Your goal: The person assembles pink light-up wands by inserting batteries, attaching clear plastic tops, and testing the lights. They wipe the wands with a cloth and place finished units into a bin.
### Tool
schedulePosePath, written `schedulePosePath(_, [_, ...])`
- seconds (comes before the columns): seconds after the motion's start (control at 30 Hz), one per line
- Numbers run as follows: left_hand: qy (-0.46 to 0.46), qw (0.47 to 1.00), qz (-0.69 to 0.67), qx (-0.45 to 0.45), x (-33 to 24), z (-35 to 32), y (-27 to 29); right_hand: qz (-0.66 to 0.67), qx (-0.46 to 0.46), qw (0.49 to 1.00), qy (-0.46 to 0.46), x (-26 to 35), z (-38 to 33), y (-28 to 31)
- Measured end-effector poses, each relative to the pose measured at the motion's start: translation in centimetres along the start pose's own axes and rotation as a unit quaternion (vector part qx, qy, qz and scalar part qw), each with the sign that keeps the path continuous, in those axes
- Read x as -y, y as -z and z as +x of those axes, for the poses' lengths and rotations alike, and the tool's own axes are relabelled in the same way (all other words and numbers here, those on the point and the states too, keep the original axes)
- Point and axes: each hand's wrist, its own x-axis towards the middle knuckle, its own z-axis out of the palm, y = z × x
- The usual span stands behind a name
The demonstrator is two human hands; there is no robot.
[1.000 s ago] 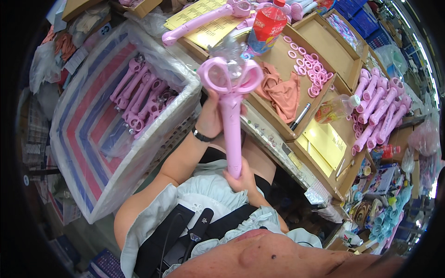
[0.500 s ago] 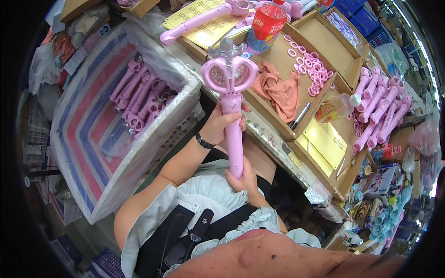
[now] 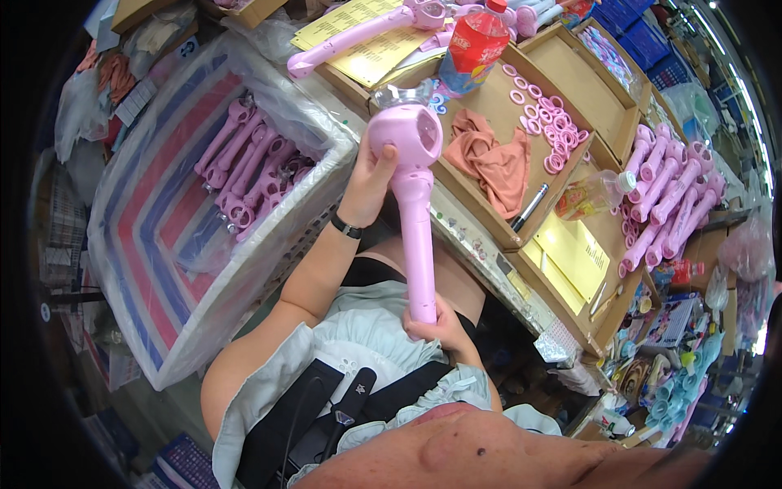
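Note:
I hold a pink toy wand (image 3: 418, 236) upright in front of my body, with a clear crown piece at its tip. My left hand (image 3: 368, 183), a black band on its wrist, is closed around the left side of the rounded head; the thumb shows and the other fingers are hidden behind. Lower down, my right hand (image 3: 440, 328) grips the bottom end of the handle. The wand's head is turned so that one opening faces right.
To the left stands a plastic-lined white crate (image 3: 236, 269) holding several pink wands. Cardboard trays (image 3: 497, 220) on the table hold pink rings (image 3: 554, 134), an orange cloth (image 3: 493, 163) and a marker (image 3: 529, 206). A red-labelled bottle (image 3: 476, 45) and another wand (image 3: 350, 37) lie behind; more wands (image 3: 672, 183) are piled right.
The wand has turned about its long axis, so its head now shows from the side. My left hand has moved up from the neck to the head. My right hand sits slightly lower.

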Motion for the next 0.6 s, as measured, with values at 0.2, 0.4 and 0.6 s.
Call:
schedulePosePath(0.2, [-0.049, 0.985, 0.164, -0.01, -0.3, 0.3, 0.5, 0.073, 0.051, 0.996, -0.009, -0.5, -0.1, 1.2])
schedulePosePath(0.4, [-0.077, 0.984, 0.158, 0.011, -0.1, -0.3, 0.9, 0.138, 0.084, 0.987, -0.011, -1.2, -0.2, 1.9])
schedulePosePath(0.6, [-0.058, 0.983, -0.171, 0.036, 0.7, -0.1, -0.2, 0.209, 0.18, 0.961, 0.017, 0.7, 0.7, 1.1])
